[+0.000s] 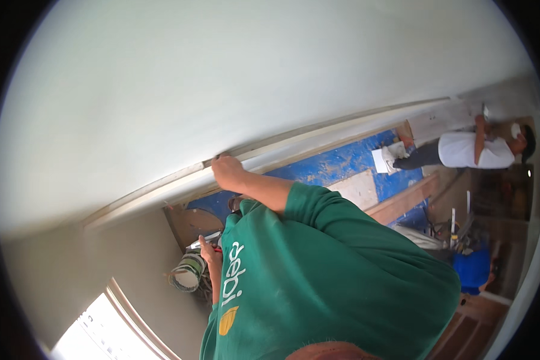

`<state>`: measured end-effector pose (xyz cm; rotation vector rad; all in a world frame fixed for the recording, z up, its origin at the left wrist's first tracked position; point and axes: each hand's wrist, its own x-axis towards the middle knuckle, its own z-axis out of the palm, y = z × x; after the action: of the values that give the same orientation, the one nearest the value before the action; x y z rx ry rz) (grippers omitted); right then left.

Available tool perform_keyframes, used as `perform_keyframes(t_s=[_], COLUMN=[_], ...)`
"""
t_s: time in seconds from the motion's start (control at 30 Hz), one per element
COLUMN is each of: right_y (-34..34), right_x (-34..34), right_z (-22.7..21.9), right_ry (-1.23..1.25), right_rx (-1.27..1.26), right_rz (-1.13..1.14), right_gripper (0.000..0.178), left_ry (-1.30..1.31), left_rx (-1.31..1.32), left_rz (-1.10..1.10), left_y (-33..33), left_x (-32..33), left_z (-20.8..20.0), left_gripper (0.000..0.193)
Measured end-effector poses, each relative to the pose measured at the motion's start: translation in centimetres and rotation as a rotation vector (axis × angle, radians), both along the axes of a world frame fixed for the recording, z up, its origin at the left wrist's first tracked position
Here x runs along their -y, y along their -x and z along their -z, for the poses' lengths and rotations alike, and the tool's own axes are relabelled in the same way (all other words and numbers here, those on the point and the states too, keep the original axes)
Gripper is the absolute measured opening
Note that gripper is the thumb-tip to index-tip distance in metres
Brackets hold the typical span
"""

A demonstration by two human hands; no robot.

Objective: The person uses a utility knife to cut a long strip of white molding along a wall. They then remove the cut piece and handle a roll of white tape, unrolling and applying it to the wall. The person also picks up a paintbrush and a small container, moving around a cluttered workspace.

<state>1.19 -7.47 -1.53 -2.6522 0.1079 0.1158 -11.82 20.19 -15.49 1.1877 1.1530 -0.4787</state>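
Note:
My right hand (227, 172) is raised to the long pale ledge (318, 129) along the wall, its fingers curled at the dark gap above it. A small dark edge shows at the fingertips, too little to name. Lower down, close against my green shirt, my left hand (209, 249) is closed around a broad putty knife (201, 242) with a flat pale blade and a bit of red. Beside that hand is a smeared bucket (190, 264) with pale paste in it. The left palm is mostly hidden.
A co-worker in a white shirt (471, 150) reaches to the wall at the right. Blue, paint-spattered sheeting (336, 162) lies below, with planks (402, 201) across it. Tools and a blue container (471, 270) sit at the right. A bright window (96, 333) is at lower left.

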Motion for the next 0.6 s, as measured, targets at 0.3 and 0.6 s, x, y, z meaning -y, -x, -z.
perform_keyframes(t_s=[0.3,0.6], right_y=[1.5,-0.3], right_x=[1.9,-1.6], right_z=[-2.9,-0.6], right_ry=[-0.128,-0.105], right_rx=[0.038,0.014], right_rz=[-0.068,-0.096], right_gripper=[0.03,0.014], left_ry=[-0.141,-0.116], left_rx=[0.245,0.371], left_rz=[-0.028,0.055], left_y=[3.2,5.8], left_x=[-0.8,-3.9], left_z=[-1.0,5.0], left_gripper=[0.042,0.046])
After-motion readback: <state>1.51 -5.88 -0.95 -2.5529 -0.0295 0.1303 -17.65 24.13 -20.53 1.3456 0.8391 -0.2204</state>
